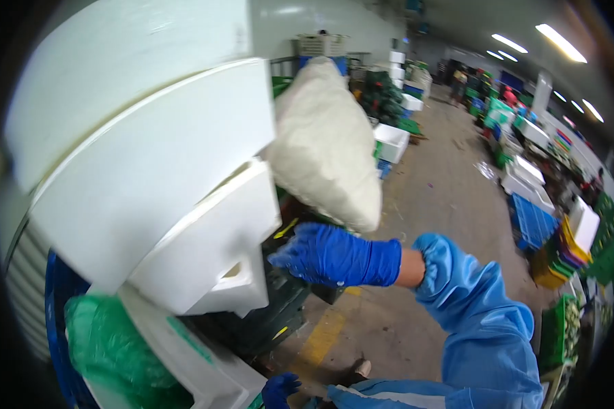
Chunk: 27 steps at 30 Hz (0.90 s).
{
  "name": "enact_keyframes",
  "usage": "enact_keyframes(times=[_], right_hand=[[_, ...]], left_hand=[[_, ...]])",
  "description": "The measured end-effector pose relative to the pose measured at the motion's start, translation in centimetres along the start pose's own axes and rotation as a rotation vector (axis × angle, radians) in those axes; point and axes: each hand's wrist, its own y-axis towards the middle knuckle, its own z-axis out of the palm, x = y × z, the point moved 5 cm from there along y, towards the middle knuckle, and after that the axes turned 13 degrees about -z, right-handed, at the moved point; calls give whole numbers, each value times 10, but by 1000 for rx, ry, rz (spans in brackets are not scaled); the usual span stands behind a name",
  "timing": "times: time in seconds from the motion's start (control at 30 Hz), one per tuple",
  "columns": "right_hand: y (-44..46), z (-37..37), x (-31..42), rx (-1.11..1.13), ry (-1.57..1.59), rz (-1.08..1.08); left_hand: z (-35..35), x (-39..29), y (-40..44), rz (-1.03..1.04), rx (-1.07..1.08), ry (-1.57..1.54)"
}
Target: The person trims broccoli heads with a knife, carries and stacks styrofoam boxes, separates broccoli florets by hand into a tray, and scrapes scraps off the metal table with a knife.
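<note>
One stack of white rectangular foam boxes point(157, 170) stands just left of the person's blue-gloved right grip point(317, 254); a bulging off-white sack point(327, 143) sits beyond it. Another white foam box point(228, 371) is beside the blue-gloved left grip point(280, 390). Whether either grip's fingers are apart or together cannot be told.

Our right arm point(484, 327), sleeved in light blue, bends at the elbow and extends leftward, a band of bare wrist point(410, 267) behind the blue-gloved right hand point(314, 253). Our left hand point(280, 390), gloved alike, shows low, partly cut off.
</note>
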Motion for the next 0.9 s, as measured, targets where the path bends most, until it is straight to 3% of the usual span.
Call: enact_keyframes(times=[0.07,0.1,0.13,0.17,0.23,0.3,0.37,0.43,0.47,0.53,0.57,0.63,0.7,0.8,0.87,0.9], right_hand=[[-73,20,-4,146,31,136],[-114,35,-7,188,133,361],[-149,38,-2,182,120,418],[-185,37,3,65,292,548],[-251,44,23,-78,452,716],[-327,63,53,-341,942,1137],[-401,98,97,68,438,1214],[-466,124,141,641,557,1135],[-489,125,150,627,558,1181],[-530,124,163,286,694,1361],[-548,127,166,222,687,1437],[-589,139,172,261,678,1537],[-624,159,181,288,676,1643],[-670,187,196,329,735,1709],[-701,192,209,193,754,1870],[-721,200,221,233,751,1985]], left_hand=[[35,2,18,-90,44,41],[51,3,30,-71,110,74],[64,4,43,-52,174,108],[68,14,67,-173,153,151],[93,24,106,-171,258,201],[139,30,129,-182,372,229],[191,22,148,14,426,477],[254,17,178,-122,403,498],[276,17,193,-241,341,495],[317,39,239,-394,388,466],[343,45,246,-475,420,409],[397,53,257,-583,454,392],[449,47,256,-503,447,553],[524,54,278,-618,421,591],[564,85,344,-639,496,665],[588,96,371,-579,548,728]])
